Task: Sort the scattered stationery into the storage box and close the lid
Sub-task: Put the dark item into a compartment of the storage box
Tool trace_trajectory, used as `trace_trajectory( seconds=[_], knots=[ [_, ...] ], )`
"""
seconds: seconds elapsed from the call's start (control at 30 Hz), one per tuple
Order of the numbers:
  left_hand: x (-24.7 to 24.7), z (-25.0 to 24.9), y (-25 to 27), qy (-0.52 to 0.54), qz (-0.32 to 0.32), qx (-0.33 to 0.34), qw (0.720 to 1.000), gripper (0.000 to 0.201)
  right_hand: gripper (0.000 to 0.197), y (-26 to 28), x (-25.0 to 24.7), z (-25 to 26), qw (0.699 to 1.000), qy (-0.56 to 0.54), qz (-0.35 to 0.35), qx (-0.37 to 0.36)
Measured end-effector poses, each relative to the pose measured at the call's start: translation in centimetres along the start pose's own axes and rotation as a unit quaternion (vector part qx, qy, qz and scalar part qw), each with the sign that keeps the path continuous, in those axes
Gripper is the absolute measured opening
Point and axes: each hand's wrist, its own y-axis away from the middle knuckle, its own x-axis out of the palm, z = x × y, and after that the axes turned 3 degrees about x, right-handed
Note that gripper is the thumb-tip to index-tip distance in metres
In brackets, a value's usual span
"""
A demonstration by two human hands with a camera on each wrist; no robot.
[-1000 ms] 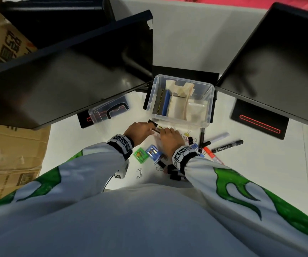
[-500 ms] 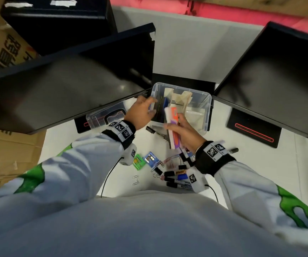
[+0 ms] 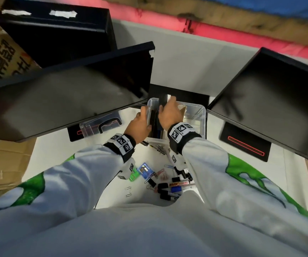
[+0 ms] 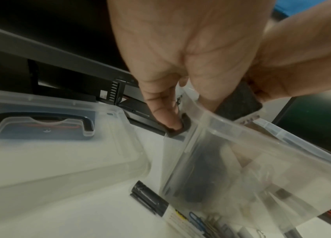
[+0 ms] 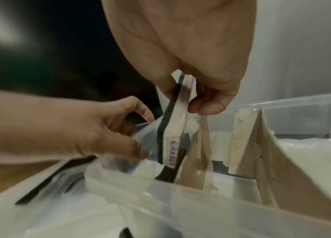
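Note:
The clear storage box (image 3: 203, 115) stands between two monitors, with cardboard dividers (image 5: 248, 145) inside. My left hand (image 3: 143, 112) grips the box's left wall (image 4: 241, 128); one finger (image 4: 166, 116) rests on the black side latch. My right hand (image 3: 168, 106) pinches a whiteboard eraser (image 5: 177, 128), white with a black felt edge (image 4: 237, 104), upright in the box's left compartment. The clear lid (image 3: 101, 125) with a black handle lies left of the box. Markers (image 3: 175, 186), binder clips and paper clips lie scattered on the white table near my body.
A dark monitor (image 3: 66, 101) overhangs the lid on the left and another monitor (image 3: 271, 101) stands at the right, each on a black base. A blue clip case (image 3: 145, 170) and a green one (image 3: 133, 176) lie under my left wrist. Cardboard boxes stand beyond the table's left edge.
Both hands rose from the table's scattered items. My right hand carried the eraser forward from in front of the box into its left compartment. My left hand shifted along the box's left wall.

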Motion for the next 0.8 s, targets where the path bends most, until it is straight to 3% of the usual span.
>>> trace_trajectory(
  seconds=[0.1, 0.17, 0.27, 0.37, 0.63, 0.8],
  knots=[
    [-0.2, 0.0, 0.4, 0.026, -0.001, -0.020, 0.999, 0.054, 0.049, 0.4, 0.7, 0.1, 0.995, 0.093, 0.000, -0.037],
    [-0.2, 0.0, 0.5, 0.032, -0.001, -0.025, 0.999, 0.055, 0.047, 0.7, 1.1, 0.0, 0.980, 0.182, -0.005, -0.082],
    [0.1, -0.1, 0.5, 0.022, -0.012, -0.036, 0.999, 0.055, 0.041, 0.7, 1.7, -0.8, 0.943, 0.306, 0.005, -0.132],
    [0.4, -0.2, 0.6, 0.018, -0.018, -0.046, 0.999, 0.052, 0.057, 0.4, 2.6, -1.3, 0.916, 0.367, 0.024, -0.160],
    [1.0, -0.1, 0.5, 0.019, -0.031, -0.060, 0.998, 0.048, 0.042, 0.5, 1.9, -0.4, 0.836, 0.508, 0.062, -0.198],
    [1.3, 0.0, 0.5, 0.026, -0.035, -0.065, 0.997, 0.043, 0.050, -0.1, 2.8, 0.4, 0.759, 0.605, 0.096, -0.219]
  ],
)
